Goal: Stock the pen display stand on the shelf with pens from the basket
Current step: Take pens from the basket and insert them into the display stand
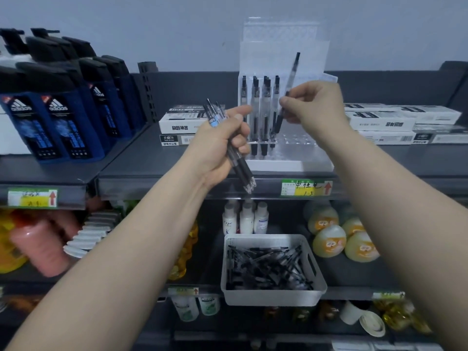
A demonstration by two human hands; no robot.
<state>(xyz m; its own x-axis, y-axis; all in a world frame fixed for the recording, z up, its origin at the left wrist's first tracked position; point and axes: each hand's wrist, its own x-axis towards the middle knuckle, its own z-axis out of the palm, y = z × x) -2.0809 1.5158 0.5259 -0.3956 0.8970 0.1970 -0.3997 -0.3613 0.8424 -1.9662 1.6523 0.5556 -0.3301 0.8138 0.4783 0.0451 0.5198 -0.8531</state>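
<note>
Two bare forearms (126, 249) reach up from the bottom of the view. Beneath them, on a lower shelf (349, 282), stands the white basket (271, 298), with many loose pens (268, 267) lying crossed inside. Higher, the left hand (220, 148) is curled around a bundle of pens (244, 173), tips pointing down. The right hand (314, 105) pinches a single pen (291, 79) between thumb and fingers, just above its dark grip, and holds it almost upright, just in front of the pen display stand (288, 165). The stand sits on the upper shelf (141, 160). Its left columns carry standing pens (263, 102); the holes at its right side are free.

I judge the pens light, stiff and rather smooth, so the bundle can slide in the palm. It seems best to take one pen low, near the rubber grip — there the fingers hold well — and guide the tip into a hole. The clear stand looks light and may shift if pushed.
</note>
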